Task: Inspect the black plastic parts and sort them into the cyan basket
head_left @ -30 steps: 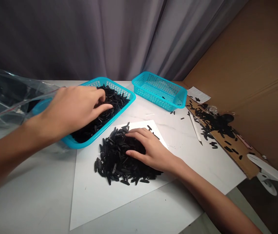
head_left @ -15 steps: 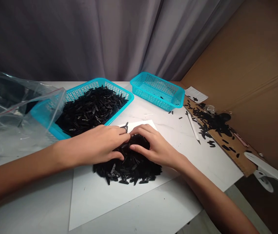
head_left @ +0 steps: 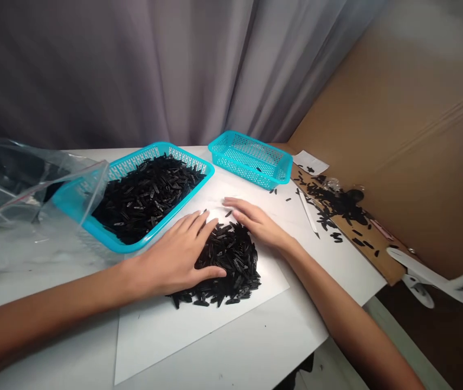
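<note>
A heap of small, narrow black pieces [head_left: 231, 262] lies on a white sheet [head_left: 154, 341] in front of me. My left hand [head_left: 182, 252] rests against the heap's left side, fingers spread and thumb over the pieces. At the far right edge of the heap is my right hand [head_left: 258, 222], its fingers stretched out and apart from the thumb. A single black piece [head_left: 228, 214] sits near its fingertips. Neither hand grips anything that I can see. Part of the heap is hidden under my left hand.
A blue basket [head_left: 178, 208] full of like black pieces stands behind my left hand, partly covered by a clear plastic bag [head_left: 40, 206]. Another blue basket [head_left: 251, 176] stands farther back. At right are a white pen-like stick [head_left: 308, 214], scattered black pieces [head_left: 343, 208] and cardboard [head_left: 372, 252].
My hands have parted from above the heap. The left has flattened out on its left side, the right has opened at its far right edge. The camera view has shifted slightly.
</note>
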The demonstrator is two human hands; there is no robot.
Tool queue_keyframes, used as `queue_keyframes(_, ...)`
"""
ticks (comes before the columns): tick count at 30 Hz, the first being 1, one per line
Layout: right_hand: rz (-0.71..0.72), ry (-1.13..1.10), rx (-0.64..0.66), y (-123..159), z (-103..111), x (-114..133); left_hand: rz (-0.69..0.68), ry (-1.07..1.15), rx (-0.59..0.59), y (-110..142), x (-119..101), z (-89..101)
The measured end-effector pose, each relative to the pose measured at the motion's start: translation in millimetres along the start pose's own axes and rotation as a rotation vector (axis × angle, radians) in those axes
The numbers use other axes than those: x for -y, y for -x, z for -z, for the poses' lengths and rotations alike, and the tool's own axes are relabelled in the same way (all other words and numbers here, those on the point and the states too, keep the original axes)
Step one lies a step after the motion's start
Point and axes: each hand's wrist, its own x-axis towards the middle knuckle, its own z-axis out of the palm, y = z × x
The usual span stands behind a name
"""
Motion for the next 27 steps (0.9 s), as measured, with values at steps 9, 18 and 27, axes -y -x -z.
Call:
queue_keyframes(9, 0.057, -0.091, 0.035, 1, -34, 25, 0.154, 0.305, -0.038, -16, 24, -13.6)
queue_keyframes(18, 0.071, -0.129, -0.032, 32, -31, 29, -0.043, 0.297, -0.022, 3, 20, -4.7)
queue_keyframes(27, -0.011, -0.017, -0.075, 58, -36, 30, -0.023, 0.268, -0.089, 44, 32, -15.7)
